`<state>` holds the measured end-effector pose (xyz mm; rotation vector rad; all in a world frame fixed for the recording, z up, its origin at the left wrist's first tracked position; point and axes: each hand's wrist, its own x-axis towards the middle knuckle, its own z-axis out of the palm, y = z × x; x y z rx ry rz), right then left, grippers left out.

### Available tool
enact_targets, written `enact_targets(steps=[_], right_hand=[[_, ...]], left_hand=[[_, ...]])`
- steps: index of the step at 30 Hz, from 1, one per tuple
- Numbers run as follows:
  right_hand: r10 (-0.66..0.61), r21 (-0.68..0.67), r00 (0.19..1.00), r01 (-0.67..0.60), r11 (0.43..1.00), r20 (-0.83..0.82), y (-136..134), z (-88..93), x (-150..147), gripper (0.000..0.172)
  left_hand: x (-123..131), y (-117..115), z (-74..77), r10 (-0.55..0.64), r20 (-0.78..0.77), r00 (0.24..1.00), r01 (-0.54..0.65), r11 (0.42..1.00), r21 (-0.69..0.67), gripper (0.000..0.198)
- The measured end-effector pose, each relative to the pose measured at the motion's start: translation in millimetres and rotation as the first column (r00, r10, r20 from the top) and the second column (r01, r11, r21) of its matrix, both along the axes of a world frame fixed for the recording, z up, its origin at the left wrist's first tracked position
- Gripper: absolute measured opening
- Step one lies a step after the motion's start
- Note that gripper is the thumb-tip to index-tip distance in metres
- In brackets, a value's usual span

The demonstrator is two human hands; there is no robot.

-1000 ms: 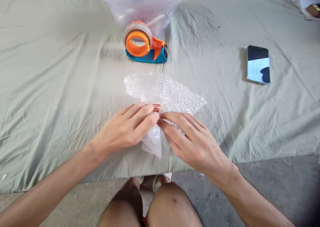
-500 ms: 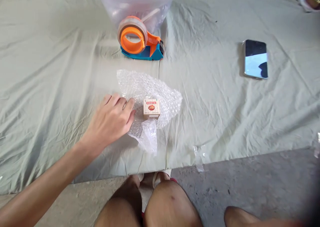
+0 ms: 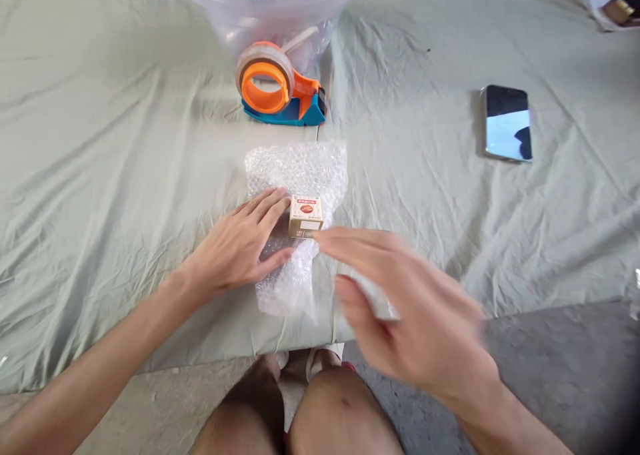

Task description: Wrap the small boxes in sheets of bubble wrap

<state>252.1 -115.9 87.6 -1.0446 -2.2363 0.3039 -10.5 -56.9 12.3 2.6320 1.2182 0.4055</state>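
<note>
A small printed cardboard box [image 3: 305,216] with a red label sits on a crumpled sheet of bubble wrap [image 3: 300,165]. My left hand [image 3: 245,238] lies over the wrap's left side, fingers stretched out, its fingertips close by the box's left face. From the lower right comes my right hand [image 3: 405,301], blurred by motion. Its fingers are extended toward the box's lower right corner and the thumb is apart. Whether those fingertips touch the box I cannot tell. Neither hand grips anything.
An orange and blue tape dispenser [image 3: 283,88] stands beyond the wrap, before a clear plastic basin [image 3: 273,15] holding packaging. At right lies a phone [image 3: 509,123] on the green-grey cloth [image 3: 415,175]. A white container [image 3: 615,8] is at the far right corner.
My right hand has come in from the lower right toward the box. My left hand has moved right, closer to the box, and its fingers have straightened. The bubble wrap has shifted and looks narrower.
</note>
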Motion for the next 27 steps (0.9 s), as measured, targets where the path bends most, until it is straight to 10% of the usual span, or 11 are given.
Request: enact_targets(steps=[6, 13, 20, 27], right_hand=[[-0.067, 0.199, 0.942, 0.0, 0.98, 0.328, 38, -33.6, 3, 0.023], [-0.122, 0.079, 0.931, 0.1, 0.992, 0.345, 61, -57.0, 13, 0.084], [0.151, -0.209, 0.981, -0.123, 0.97, 0.124, 98, -58.2, 8, 0.036], [-0.106, -0.379, 0.986, 0.049, 0.924, -0.13, 157, -69.2, 35, 0.041]], left_hand=[[4, -7, -4.4, 0.035, -0.048, 0.998, -0.035, 0.999, -0.007, 0.099], [14, -9, -3.7, 0.113, -0.136, 0.984, -0.119, 0.992, -0.035, 0.118], [3, -9, 3.6, 0.156, -0.213, 0.965, -0.167, 0.985, -0.038, 0.129], [10, 9, 11.9, 0.2, -0.177, 0.964, -0.195, 0.98, 0.049, 0.1]])
